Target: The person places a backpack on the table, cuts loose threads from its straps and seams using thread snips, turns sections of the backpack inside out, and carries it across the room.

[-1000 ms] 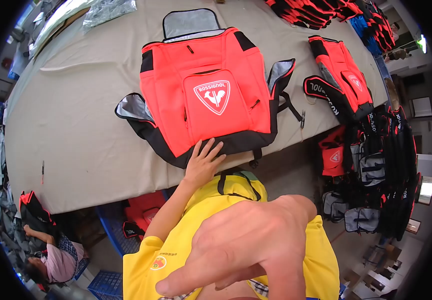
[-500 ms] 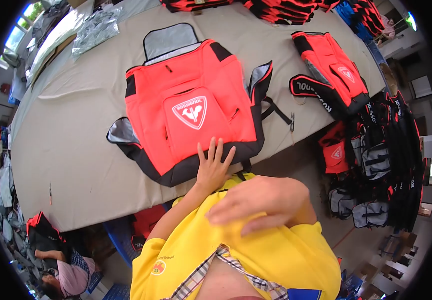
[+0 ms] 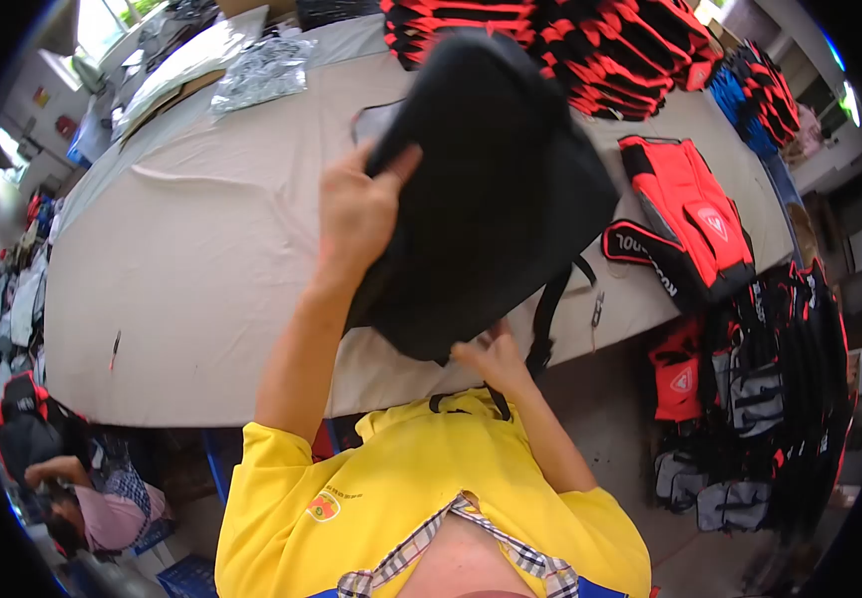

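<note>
The red and black backpack point(image 3: 481, 209) is raised off the table, its plain black side facing me and its top edge blurred. My left hand point(image 3: 359, 211) is closed around its left edge, thumb over the black fabric. At the bottom edge, my right hand point(image 3: 496, 361) grips the backpack low down, with some fingertips hidden against it. A black strap point(image 3: 550, 314) dangles to the right of that hand. Beside it on the table lies a small pair of thread snips point(image 3: 597, 307).
A second red backpack point(image 3: 695, 214) lies at the table's right. Stacked red and black pieces point(image 3: 600, 50) and a clear plastic bag point(image 3: 263, 75) sit at the back of the cloth-covered table point(image 3: 191, 269). Finished bags point(image 3: 750, 389) hang at right; another person point(image 3: 102, 508) is at lower left.
The backpack lay flat with its red front up; now it is lifted and turned to its black side. My left hand went from resting on it to gripping its edge; my right hand reached its bottom.
</note>
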A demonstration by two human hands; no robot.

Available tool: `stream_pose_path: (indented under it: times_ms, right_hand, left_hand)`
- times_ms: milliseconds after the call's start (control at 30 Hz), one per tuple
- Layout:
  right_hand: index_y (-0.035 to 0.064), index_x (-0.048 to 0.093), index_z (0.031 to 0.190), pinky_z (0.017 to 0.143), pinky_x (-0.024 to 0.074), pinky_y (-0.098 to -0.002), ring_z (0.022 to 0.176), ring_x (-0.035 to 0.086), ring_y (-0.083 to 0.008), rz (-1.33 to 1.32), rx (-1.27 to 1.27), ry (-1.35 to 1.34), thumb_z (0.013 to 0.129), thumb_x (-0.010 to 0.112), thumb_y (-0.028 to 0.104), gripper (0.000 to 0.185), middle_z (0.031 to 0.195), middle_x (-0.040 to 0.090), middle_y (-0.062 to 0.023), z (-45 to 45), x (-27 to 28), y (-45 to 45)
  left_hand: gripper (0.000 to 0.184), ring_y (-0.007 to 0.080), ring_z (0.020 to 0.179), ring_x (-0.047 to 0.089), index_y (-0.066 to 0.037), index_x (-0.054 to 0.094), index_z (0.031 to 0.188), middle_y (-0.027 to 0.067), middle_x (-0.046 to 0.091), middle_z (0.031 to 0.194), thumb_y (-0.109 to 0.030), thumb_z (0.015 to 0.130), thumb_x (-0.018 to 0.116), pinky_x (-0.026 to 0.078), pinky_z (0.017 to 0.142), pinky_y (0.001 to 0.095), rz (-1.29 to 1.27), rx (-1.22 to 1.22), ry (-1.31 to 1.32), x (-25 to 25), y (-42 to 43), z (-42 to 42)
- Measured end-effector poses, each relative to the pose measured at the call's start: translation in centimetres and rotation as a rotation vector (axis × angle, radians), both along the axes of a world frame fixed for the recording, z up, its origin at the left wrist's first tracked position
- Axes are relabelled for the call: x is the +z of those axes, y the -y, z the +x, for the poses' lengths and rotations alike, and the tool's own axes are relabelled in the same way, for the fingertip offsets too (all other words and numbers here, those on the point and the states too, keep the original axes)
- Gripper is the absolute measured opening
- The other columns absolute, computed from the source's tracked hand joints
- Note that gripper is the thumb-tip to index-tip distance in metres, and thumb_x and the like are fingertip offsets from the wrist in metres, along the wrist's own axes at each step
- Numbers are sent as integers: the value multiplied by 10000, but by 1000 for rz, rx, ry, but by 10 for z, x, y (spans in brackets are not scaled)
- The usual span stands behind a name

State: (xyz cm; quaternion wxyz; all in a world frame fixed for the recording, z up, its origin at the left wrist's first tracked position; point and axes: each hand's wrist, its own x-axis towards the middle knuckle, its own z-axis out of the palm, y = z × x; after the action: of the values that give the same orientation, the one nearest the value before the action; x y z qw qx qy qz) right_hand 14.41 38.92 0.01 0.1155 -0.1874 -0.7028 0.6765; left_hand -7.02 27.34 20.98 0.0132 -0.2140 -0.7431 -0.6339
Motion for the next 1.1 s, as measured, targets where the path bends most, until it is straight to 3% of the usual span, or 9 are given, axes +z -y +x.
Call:
stream_pose_path:
  times_ms: [167, 333, 467, 567, 667, 867, 933, 1033, 1100]
  right_hand:
    - [-24, 598, 1301, 991, 485, -323, 1111, 639, -201, 137, 123, -252, 883, 768, 143, 481, 1221, 687, -107, -81, 187, -16]
    - [-24, 541, 1372, 1018, 467, -347, 1155, 646, -294, 675, 475, -116, 841, 702, 1, 556, 1287, 662, -189, -108, 284, -25]
    - [55, 453, 1483, 1115, 398, -398, 1305, 525, -401, 1094, 776, -94, 787, 644, -66, 732, 1414, 539, -245, -118, 224, -10]
    - [138, 400, 1538, 1157, 335, -494, 1447, 367, -399, 1374, 958, 102, 723, 649, -62, 875, 1550, 396, -230, -99, 100, 1]
    - [166, 406, 1536, 1140, 274, -633, 1483, 297, -398, 1597, 860, 157, 793, 606, 26, 783, 1592, 332, -219, -36, -37, 10]
    - [207, 470, 1499, 1138, 239, -667, 1411, 376, -343, 1621, 759, 97, 845, 590, 104, 673, 1571, 373, -160, -13, -44, 27]
    - [215, 481, 1491, 1138, 241, -668, 1414, 373, -343, 1599, 768, 99, 844, 589, 102, 665, 1570, 373, -160, -17, -42, 24]
    - [232, 502, 1476, 1139, 244, -668, 1423, 366, -343, 1542, 811, 102, 839, 596, 98, 657, 1572, 372, -158, -14, -40, 19]
    - [241, 511, 1469, 1140, 245, -667, 1429, 362, -342, 1500, 825, 91, 834, 603, 96, 657, 1575, 370, -158, -17, -45, 16]
  left_hand:
    - [400, 216, 871, 693, 53, 645, 1198, 124, 715, 1057, -278, 979, 695, 563, 814, 313, 866, 137, 148, 60, 73, -6]
    - [534, 254, 1119, 665, 19, 518, 1366, 122, 637, 1299, -376, 1019, 605, 565, 954, 370, 1136, 325, 323, -41, 115, 31]
    - [550, 241, 1028, 682, 11, 532, 1331, 99, 654, 1235, -425, 1007, 615, 580, 825, 353, 947, 419, 1005, -183, 118, 109]
    - [479, 225, 970, 676, 2, 540, 1303, 85, 657, 1184, -379, 1019, 601, 558, 784, 332, 525, 88, 1448, -270, 148, 173]
    - [416, 205, 883, 662, -16, 537, 1277, 93, 667, 1069, -328, 1012, 612, 534, 717, 325, 291, 398, 1230, -284, 173, 198]
    - [440, 220, 894, 633, 14, 527, 1270, 122, 643, 1093, -239, 955, 700, 507, 803, 312, 125, 687, 555, -267, 207, 137]
    - [567, 377, 936, 667, 15, 497, 1275, 214, 668, 1049, -362, 921, 729, 523, 882, 425, -438, 652, 158, -259, 205, 111]
    - [647, 480, 993, 655, 24, 525, 1259, 300, 679, 1037, -467, 890, 730, 518, 883, 487, -326, 538, 563, -275, 197, 100]
    - [605, 497, 968, 661, 22, 625, 1180, 290, 707, 1002, -517, 912, 678, 525, 844, 522, -605, 613, 540, -321, 190, 117]
